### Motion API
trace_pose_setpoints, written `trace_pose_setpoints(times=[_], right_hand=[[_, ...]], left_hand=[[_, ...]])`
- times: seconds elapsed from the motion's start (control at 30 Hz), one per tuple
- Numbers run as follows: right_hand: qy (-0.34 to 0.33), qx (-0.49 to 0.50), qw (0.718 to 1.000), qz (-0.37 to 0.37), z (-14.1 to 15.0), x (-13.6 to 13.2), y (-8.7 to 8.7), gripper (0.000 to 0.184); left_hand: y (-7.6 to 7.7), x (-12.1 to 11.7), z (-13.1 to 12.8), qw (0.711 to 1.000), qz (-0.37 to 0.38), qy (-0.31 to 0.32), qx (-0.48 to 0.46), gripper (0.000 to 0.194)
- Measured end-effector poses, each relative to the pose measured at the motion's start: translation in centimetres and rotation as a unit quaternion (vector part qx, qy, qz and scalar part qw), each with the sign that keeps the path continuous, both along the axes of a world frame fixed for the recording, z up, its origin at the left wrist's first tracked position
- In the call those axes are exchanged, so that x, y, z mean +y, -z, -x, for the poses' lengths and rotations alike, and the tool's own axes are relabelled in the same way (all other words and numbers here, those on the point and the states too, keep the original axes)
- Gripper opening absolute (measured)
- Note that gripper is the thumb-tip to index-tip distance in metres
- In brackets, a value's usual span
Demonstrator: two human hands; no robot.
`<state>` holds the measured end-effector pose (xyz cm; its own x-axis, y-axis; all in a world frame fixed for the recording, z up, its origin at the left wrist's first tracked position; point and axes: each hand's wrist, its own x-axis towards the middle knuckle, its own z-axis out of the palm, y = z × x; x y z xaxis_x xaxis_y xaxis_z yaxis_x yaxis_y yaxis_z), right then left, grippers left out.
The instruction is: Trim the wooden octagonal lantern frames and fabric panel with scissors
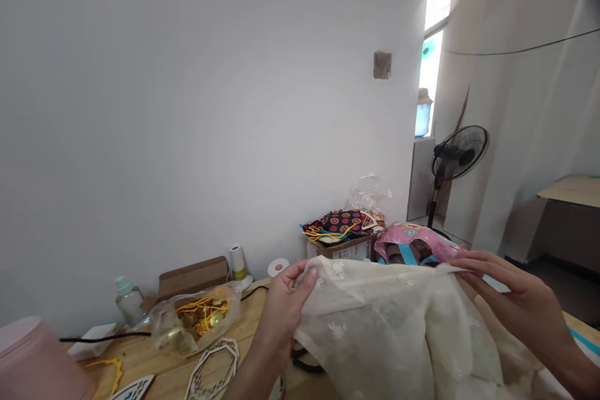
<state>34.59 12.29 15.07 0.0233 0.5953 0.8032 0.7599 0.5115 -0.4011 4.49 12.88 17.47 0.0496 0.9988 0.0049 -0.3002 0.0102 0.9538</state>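
Observation:
I hold a sheer cream cloth (389, 325) with small embroidered white flowers stretched between both hands above a wooden table (244, 331). My left hand (284, 306) pinches its upper left edge between thumb and fingers. My right hand (510, 297) grips its upper right edge, fingers closed along the hem. The cloth hangs down toward me and hides the table beneath it.
On the table to the left lie a clear bag of gold trinkets (194, 322), wooden lattice cutouts (213, 365), a small bottle (127, 300), a pink round box (32, 362) and a cardboard piece (192, 275). Behind the cloth sit a box of patterned fabric (342, 231) and a pink bag (412, 240). A standing fan (457, 159) is at the right.

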Motion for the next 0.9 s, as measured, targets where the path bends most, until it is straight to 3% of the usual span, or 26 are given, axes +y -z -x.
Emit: trace_pose_setpoints(times=[0.07,0.13,0.23,0.33,0.4,0.5,0.53,0.6,0.63,0.67,0.7,0.77,0.83,0.9], right_hand=[[0.012,0.008,1.0,0.001,0.1,-0.4,1.1,0.019],[-0.004,-0.008,0.999,0.051,0.0,-0.6,2.6,0.02],[-0.107,-0.094,0.973,0.18,-0.1,-0.8,4.1,0.016],[-0.148,-0.095,0.959,0.222,1.0,-1.4,3.3,0.016],[-0.155,-0.052,0.964,0.21,2.8,-2.0,2.0,0.032],[-0.223,-0.049,0.944,0.237,6.1,-2.5,0.5,0.064],[-0.242,-0.071,0.933,0.256,7.0,-2.4,0.3,0.064],[-0.257,-0.123,0.918,0.275,8.1,-2.1,0.2,0.035],[-0.25,-0.146,0.915,0.28,8.2,-1.8,0.1,0.02],[-0.235,-0.163,0.917,0.278,8.0,-1.4,0.0,0.012],[-0.215,-0.178,0.922,0.269,7.5,-1.0,-0.4,0.013],[-0.176,-0.207,0.939,0.213,6.2,-0.3,-1.4,0.016],[-0.141,-0.234,0.956,0.105,4.5,0.1,-2.8,0.019],[-0.103,-0.211,0.972,-0.013,2.8,0.1,-4.0,0.019]], left_hand=[[0.5,0.1,0.3,1.0,0.003,-0.007,0.011,0.031],[1.0,0.0,0.6,0.999,0.009,0.0,0.031,0.03],[1.3,-0.2,0.8,0.996,0.022,0.04,0.075,0.03],[1.1,-0.8,0.2,0.986,0.002,0.103,0.134,0.031],[0.5,-1.5,-0.7,0.971,-0.051,0.147,0.182,0.029],[-0.3,-2.5,-2.0,0.938,-0.136,0.198,0.25,0.03],[-0.2,-2.8,-2.1,0.927,-0.15,0.215,0.269,0.029],[0.5,-2.8,-2.1,0.909,-0.157,0.225,0.315,0.032],[1.2,-2.7,-1.9,0.901,-0.147,0.221,0.343,0.049],[1.9,-2.5,-1.7,0.891,-0.142,0.194,0.385,0.061],[2.6,-2.2,-1.5,0.875,-0.14,0.171,0.431,0.06],[3.4,-1.6,-1.2,0.837,-0.14,0.169,0.501,0.027],[3.2,-1.2,-1.1,0.818,-0.168,0.144,0.532,0.014],[2.4,-1.1,-1.1,0.823,-0.211,0.094,0.519,0.024]])
